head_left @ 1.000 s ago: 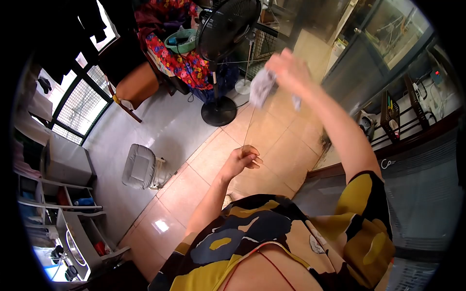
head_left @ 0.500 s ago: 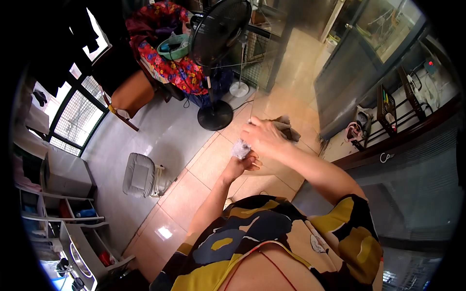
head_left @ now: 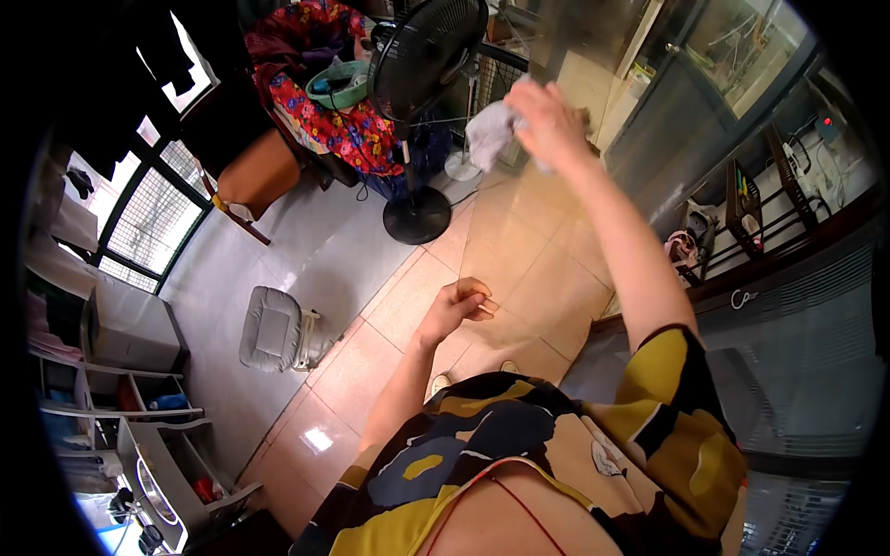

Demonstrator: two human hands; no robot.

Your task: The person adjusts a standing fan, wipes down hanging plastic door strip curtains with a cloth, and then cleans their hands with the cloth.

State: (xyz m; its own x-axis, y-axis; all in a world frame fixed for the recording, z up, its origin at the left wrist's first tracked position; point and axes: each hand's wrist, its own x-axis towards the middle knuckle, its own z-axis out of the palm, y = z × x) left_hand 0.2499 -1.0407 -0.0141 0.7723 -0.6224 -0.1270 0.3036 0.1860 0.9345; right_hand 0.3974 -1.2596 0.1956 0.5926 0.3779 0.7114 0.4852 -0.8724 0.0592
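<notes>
My right hand (head_left: 553, 125) is raised far out in front, its fingers pressing a greyish-white cloth (head_left: 491, 135) against a clear glass door (head_left: 528, 236). The cloth hangs out loosely to the left of the fingers. Lower down, my left hand (head_left: 461, 308) has its fingers curled at the near edge of the glass and appears to grip it. Tiled floor shows through the pane. Part of the cloth is hidden behind my right hand.
A black standing fan (head_left: 417, 215) stands beyond the glass, by a chair with floral fabric (head_left: 362, 139) and a green basket (head_left: 341, 85). A grey padded stool (head_left: 271, 329) is at left. Dark racks (head_left: 742, 199) stand at right.
My right hand has moved up and away with the cloth, from close above my left hand to high on the glass. My left hand stays nearly in place.
</notes>
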